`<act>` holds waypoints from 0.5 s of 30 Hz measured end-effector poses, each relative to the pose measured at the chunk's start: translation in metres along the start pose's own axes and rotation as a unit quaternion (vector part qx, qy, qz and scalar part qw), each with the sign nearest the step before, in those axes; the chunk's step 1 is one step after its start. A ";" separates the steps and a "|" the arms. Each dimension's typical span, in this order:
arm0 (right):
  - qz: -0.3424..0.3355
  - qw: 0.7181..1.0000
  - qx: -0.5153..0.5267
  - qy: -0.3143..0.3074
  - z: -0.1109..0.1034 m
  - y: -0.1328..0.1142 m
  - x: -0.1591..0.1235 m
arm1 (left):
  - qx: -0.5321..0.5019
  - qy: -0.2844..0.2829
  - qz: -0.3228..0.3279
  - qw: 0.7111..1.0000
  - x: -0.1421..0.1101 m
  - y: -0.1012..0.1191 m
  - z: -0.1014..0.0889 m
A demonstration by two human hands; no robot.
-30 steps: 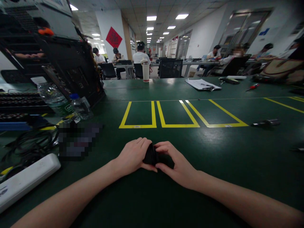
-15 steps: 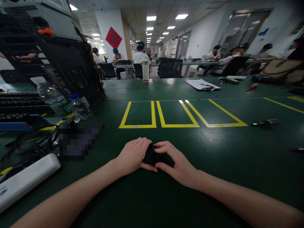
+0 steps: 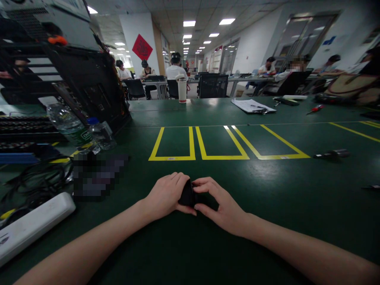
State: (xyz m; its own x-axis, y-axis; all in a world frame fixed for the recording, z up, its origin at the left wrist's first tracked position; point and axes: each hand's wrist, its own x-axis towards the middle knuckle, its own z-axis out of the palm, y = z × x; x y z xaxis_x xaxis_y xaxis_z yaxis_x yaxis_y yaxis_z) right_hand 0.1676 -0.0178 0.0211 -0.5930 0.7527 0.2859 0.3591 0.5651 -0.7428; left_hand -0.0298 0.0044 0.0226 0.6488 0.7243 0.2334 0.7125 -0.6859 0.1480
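A small black object (image 3: 188, 194) sits on the green table (image 3: 267, 190) in front of me, pinched between both hands. My left hand (image 3: 166, 196) wraps its fingers round the object's left side. My right hand (image 3: 221, 206) curls against its right side, thumb and fingers closed on it. Most of the object is hidden by my fingers, so I cannot make out what it is.
Yellow tape boxes (image 3: 202, 144) mark the table beyond my hands. Two water bottles (image 3: 74, 126), cables and a white power strip (image 3: 29, 225) lie at left by a black machine (image 3: 89, 87). A black tool (image 3: 331, 153), papers (image 3: 252, 105) and a cup (image 3: 182, 89) lie farther off. People sit at distant desks.
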 end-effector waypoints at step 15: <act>0.000 1.000 0.004 0.008 0.000 0.000 0.001 | -0.001 0.001 0.001 1.000 0.000 0.000 0.000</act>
State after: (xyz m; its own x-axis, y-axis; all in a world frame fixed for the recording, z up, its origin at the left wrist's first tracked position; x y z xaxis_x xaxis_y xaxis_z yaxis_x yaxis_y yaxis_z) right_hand 0.1673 -0.0175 0.0216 -0.5813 0.7580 0.2959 0.3537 0.5629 -0.7470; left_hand -0.0298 0.0045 0.0232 0.6493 0.7234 0.2347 0.7110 -0.6870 0.1504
